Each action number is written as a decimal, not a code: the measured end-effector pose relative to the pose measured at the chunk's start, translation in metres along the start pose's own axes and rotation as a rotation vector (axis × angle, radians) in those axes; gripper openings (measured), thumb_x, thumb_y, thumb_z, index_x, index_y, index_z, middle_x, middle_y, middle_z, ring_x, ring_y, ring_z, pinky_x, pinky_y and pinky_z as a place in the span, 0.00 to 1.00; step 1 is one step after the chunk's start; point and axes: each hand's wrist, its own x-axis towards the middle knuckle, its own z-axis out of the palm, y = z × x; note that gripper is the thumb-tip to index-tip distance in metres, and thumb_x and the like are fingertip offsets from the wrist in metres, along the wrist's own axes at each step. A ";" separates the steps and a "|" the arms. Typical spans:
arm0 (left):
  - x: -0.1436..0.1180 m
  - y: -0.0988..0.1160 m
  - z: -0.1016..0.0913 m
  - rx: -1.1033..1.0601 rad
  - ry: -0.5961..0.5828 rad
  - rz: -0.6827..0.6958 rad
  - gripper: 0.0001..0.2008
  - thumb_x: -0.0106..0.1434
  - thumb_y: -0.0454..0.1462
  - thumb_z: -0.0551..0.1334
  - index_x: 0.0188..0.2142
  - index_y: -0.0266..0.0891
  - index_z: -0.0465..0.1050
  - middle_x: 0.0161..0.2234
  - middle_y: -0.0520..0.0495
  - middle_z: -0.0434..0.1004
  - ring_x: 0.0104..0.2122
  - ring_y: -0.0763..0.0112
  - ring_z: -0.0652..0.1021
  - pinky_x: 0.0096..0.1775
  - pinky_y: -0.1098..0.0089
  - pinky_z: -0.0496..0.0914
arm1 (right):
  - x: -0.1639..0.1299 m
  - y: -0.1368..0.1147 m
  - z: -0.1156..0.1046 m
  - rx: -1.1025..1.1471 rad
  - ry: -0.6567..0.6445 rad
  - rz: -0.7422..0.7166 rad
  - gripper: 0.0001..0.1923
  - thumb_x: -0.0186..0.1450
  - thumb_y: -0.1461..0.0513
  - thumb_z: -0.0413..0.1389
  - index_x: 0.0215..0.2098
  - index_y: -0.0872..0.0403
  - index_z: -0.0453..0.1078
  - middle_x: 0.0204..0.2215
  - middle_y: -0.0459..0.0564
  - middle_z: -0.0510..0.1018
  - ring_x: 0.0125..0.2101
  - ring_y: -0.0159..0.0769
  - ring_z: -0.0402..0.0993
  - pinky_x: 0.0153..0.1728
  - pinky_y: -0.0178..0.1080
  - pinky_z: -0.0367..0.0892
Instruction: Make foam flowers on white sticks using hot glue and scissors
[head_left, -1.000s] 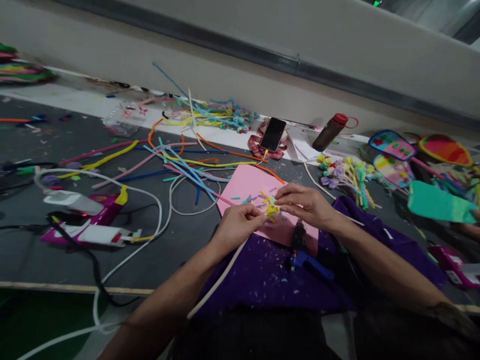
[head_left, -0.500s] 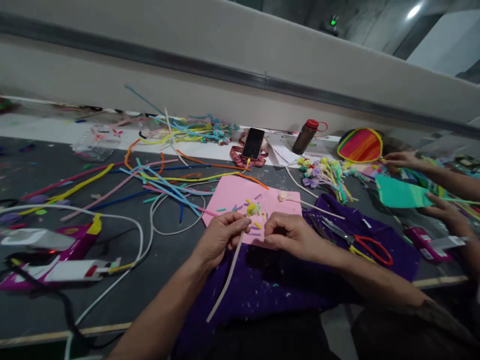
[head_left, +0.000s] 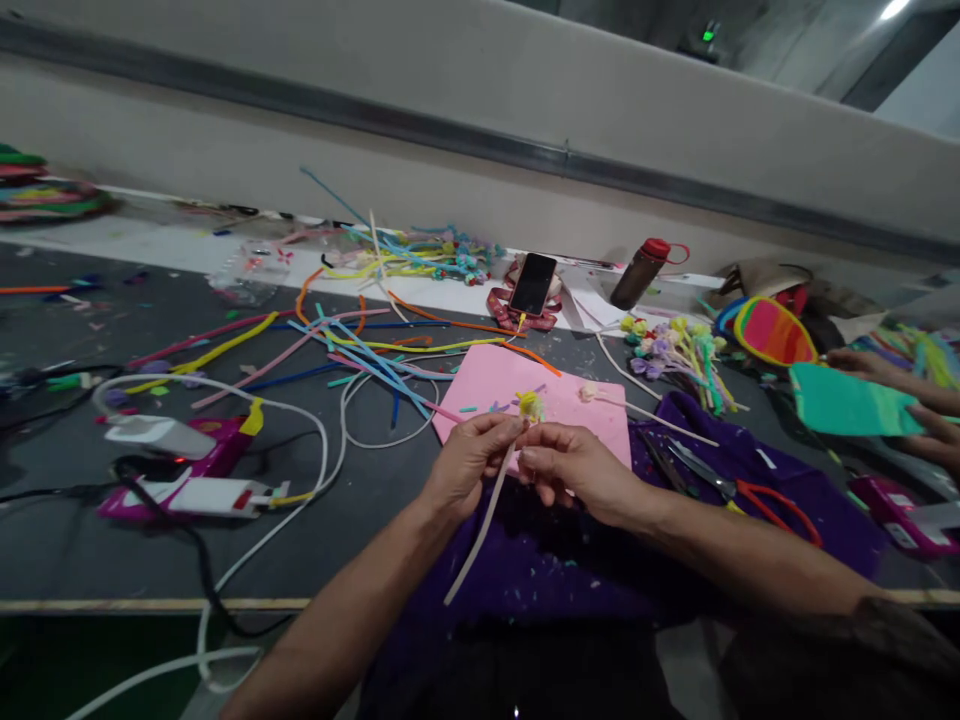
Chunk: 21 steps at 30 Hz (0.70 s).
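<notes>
One pink foam sheet (head_left: 525,385); one phone (head_left: 533,283); one bottle (head_left: 637,273) with a red cap; one pair of scissors (head_left: 739,490) with red handles; one pale stick (head_left: 487,515) topped by a yellow pom-pom (head_left: 531,404); two glue guns, one (head_left: 187,470) at left, one (head_left: 911,515) at right.

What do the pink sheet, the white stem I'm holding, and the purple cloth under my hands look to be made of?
Pink sheet: probably craft foam or card; matte, flat, clean-cut edges. White stem: looks like a pipe cleaner or coated wire; thin, dull, holds a slight bend, pinched by the left hand and right hand. Purple cloth: soft fabric, likely felt; matte, drapes over the table edge.
</notes>
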 end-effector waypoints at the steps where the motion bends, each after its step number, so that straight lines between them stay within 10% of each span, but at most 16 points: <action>1: 0.000 0.000 0.000 -0.005 0.010 0.006 0.14 0.49 0.44 0.66 0.26 0.34 0.70 0.14 0.57 0.60 0.13 0.85 0.59 0.15 0.79 0.45 | 0.004 0.001 0.001 0.012 0.004 -0.003 0.11 0.58 0.56 0.55 0.28 0.56 0.64 0.21 0.41 0.70 0.12 0.19 0.61 0.09 0.23 0.49; 21: 0.006 0.003 -0.011 -0.124 -0.012 0.032 0.14 0.50 0.42 0.66 0.24 0.33 0.67 0.14 0.59 0.54 0.13 0.87 0.53 0.15 0.81 0.45 | 0.027 -0.003 -0.003 -0.180 0.000 -0.033 0.11 0.58 0.58 0.54 0.22 0.57 0.65 0.13 0.40 0.69 0.10 0.22 0.61 0.10 0.26 0.54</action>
